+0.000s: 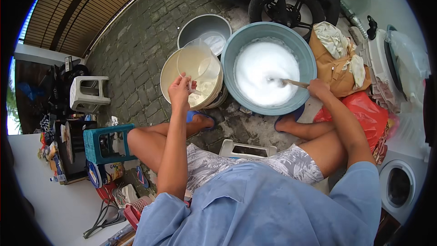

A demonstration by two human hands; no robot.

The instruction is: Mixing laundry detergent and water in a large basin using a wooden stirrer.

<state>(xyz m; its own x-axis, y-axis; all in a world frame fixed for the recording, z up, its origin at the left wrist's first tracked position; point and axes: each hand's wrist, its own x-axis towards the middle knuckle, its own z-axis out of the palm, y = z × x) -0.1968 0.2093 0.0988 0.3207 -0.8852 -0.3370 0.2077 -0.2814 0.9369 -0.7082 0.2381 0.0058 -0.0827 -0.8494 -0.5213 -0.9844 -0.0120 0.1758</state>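
Note:
My left hand point(182, 90) grips the handle of a clear plastic dipper point(194, 58), held over a cream bucket point(167, 75) with pale liquid inside. To the right stands a large blue-grey plastic tub point(235, 90) holding thick white foamy liquid point(263, 68). My right hand point(319, 89) is closed around a wooden stick point(296, 83) at the tub's right rim. The stick's far end is sunk in the white liquid and hidden. Behind the bucket sits a grey basin point(191, 29) with something whitish in it.
Beyond the tub is a motorcycle's front wheel point(286, 8). A brown bag with cloth point(336, 65) and a red plastic bag point(365, 112) crowd the tub's right side. At left are a white stool point(90, 90) and a teal stool point(102, 145). A front-loading washer point(397, 184) stands lower right.

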